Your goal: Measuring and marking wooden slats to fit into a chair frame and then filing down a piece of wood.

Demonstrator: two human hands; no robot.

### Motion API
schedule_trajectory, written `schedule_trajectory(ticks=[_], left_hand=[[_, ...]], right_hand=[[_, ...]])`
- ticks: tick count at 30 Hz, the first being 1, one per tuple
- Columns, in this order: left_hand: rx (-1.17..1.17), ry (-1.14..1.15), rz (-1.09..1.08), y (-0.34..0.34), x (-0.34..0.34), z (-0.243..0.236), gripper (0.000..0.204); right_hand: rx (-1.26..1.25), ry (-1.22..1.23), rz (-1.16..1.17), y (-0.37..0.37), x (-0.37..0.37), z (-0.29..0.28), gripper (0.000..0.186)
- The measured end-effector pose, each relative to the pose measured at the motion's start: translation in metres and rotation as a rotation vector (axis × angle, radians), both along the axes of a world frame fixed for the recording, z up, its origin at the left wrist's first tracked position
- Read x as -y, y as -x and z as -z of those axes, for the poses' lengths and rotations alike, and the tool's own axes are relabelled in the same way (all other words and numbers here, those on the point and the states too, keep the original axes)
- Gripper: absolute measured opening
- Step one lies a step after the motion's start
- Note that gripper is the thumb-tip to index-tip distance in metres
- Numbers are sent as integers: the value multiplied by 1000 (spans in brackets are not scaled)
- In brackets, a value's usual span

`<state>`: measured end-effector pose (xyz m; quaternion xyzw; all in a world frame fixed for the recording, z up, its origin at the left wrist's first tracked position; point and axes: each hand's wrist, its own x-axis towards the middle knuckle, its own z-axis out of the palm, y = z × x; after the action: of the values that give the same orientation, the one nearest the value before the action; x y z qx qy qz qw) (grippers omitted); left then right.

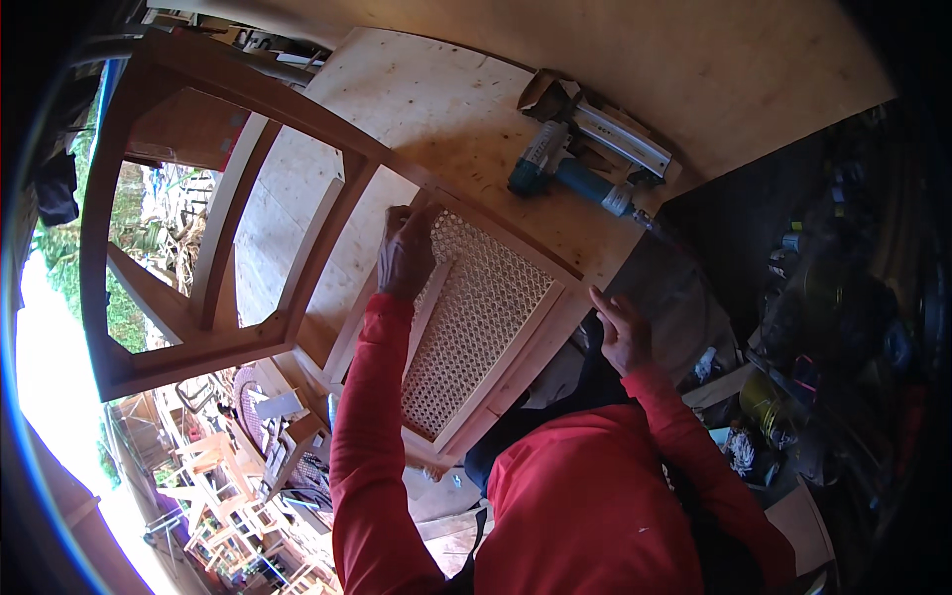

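A wooden chair frame (372, 149) lies tipped on the bench, with woven cane webbing (486, 297) set within its panel. My left hand (405, 250) is at the upper left corner of the webbing. Its fingers are bent and pressed together at the frame's inner edge; what they pinch, if anything, is hidden. Below that hand a thin wooden strip (428, 315) lies slantwise along the webbing's left side. Near the panel's right corner is my right hand (625, 335), its index finger stretched toward the wood and nothing visible in it.
A teal and grey pneumatic nail gun (555, 169) with a hose lies on the plywood bench (416, 84) beyond the frame. Several wooden chair parts (223, 486) are piled on the floor at lower left. Dark clutter fills the right side.
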<state>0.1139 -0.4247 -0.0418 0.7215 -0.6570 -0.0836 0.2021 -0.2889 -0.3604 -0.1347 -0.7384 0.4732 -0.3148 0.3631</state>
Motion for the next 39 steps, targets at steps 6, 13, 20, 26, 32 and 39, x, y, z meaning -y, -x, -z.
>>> schedule_trajectory(ticks=[6,13,20,26,32,39], left_hand=[[-55,214,-64,39,-7,-44,23],[-432,-148,-133,110,-43,-56,27],[-386,-62,116,134,-43,-43,12],[-556,-91,273,141,-35,-25,3],[-466,-68,464,151,-14,8,6],[-551,-320,241,149,-6,-3,20]], right_hand=[[-30,16,-12,0,0,-2,61],[-49,25,34,-1,-2,0,63],[-100,-25,37,-3,-8,-7,69],[-119,25,29,-2,-7,-5,86],[-123,14,27,-1,-7,-6,86],[-95,4,26,0,-4,-7,87]])
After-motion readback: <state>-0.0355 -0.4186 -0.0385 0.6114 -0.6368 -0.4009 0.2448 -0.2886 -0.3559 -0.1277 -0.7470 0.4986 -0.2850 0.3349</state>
